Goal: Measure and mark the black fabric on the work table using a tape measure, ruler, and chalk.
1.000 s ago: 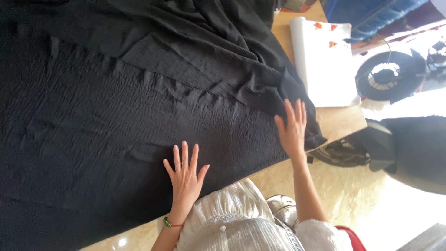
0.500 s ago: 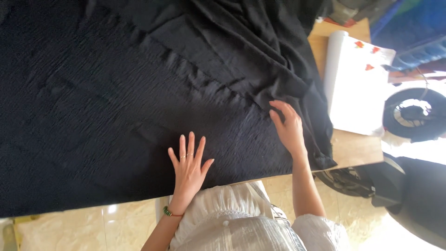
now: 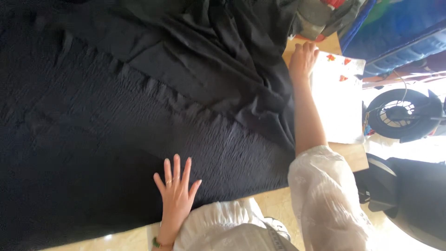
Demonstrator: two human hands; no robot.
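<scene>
black crinkled cloth (image 3: 139,107), spread flat, bunched folds at far right

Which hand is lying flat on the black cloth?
The left hand, fingers spread flat on the smooth black cloth. The right hand reaches far ahead to the cloth's bunched edge instead.

A wooden table (image 3: 349,155) shows only as a pale strip at about three o'clock, its corner lit by strong daylight. On it lies a white sheet with small red shapes (image 3: 339,100). Beyond the table edge, a round black fan (image 3: 400,114) stands at three o'clock. Glossy cream floor tiles (image 3: 278,211) gleam at five o'clock. A blue covering (image 3: 399,28) fills the one o'clock corner.
</scene>
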